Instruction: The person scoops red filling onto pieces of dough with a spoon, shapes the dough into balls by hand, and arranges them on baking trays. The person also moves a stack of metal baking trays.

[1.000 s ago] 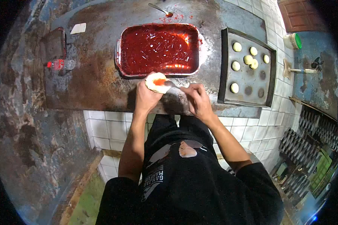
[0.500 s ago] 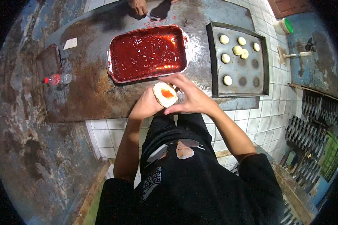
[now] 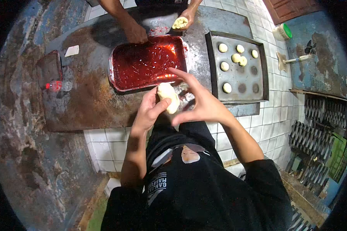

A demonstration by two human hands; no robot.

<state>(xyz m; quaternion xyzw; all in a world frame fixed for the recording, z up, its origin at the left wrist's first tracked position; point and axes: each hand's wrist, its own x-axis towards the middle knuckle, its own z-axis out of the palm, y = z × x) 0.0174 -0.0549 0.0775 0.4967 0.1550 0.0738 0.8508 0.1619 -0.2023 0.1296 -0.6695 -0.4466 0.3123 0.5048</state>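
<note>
A pale piece of dough is held in my left hand, with the thumb pressed on its near side; no red filling shows on it now. Just right of the dough is my right hand, its thumb and fingers spread apart and curved towards the dough. A spoon seems to be at the right hand, but it is too blurred to tell how it is held. Beyond both hands lies a rectangular pan of glossy red filling.
Across the table, a co-worker's hand reaches to the pan's far edge; the other holds dough. A black tray with several dough balls stands right. Left are a bottle, a dark tray and a white card.
The dough in my left hand has turned and folded over its red filling. My right hand has moved slightly right, fingers spread. The co-worker's arms have come further in, one to the pan.
</note>
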